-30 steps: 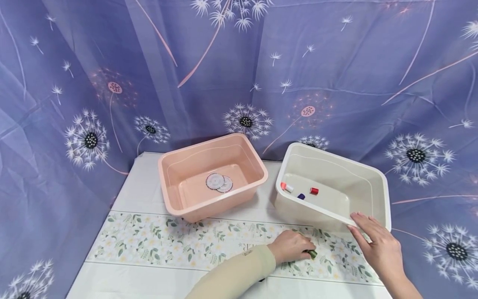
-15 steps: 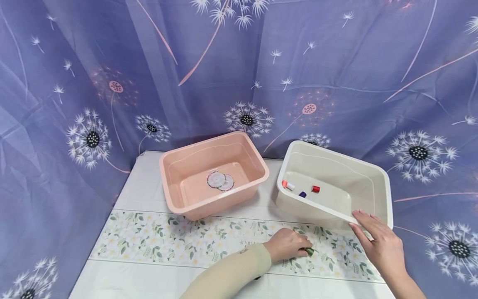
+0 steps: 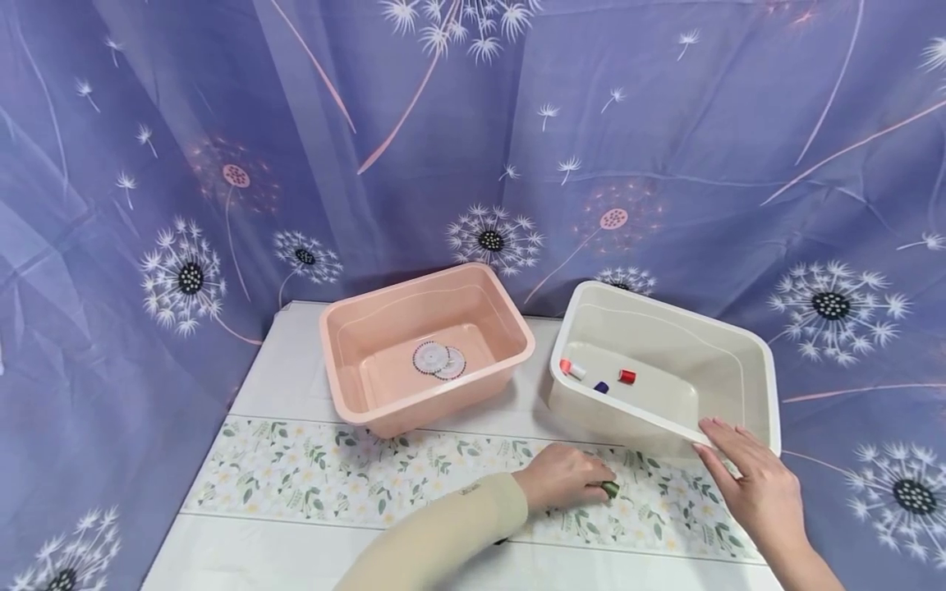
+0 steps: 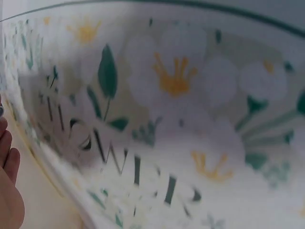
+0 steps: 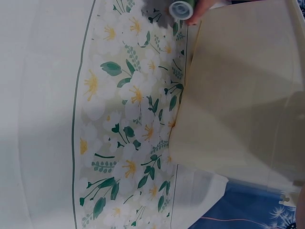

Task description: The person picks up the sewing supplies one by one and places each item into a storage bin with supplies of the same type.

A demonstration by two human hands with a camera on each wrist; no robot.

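Low over the floral strip of the table, my left hand (image 3: 563,476) pinches a green thread spool (image 3: 610,489) with curled fingers. The same spool (image 5: 182,8) shows its pale end at the top of the right wrist view. My right hand (image 3: 757,484) rests with fairly straight fingers on the near rim of the cream bin (image 3: 665,423), close to its right corner. Inside that bin lie a red spool (image 3: 626,376), a dark blue spool (image 3: 601,387), a white spool (image 3: 577,372) and an orange-red spool (image 3: 565,366).
To the left stands a pink bin (image 3: 429,402), holding two overlapping round pin wheels (image 3: 431,358). A tiny dark object (image 3: 500,541) peeks out beside the left sleeve. Behind both bins hangs a blue dandelion-print curtain (image 3: 414,205).
The left hand has drawn slightly left and back with the green spool. My right hand stays at the cream bin's rim, and the view has shifted a little.
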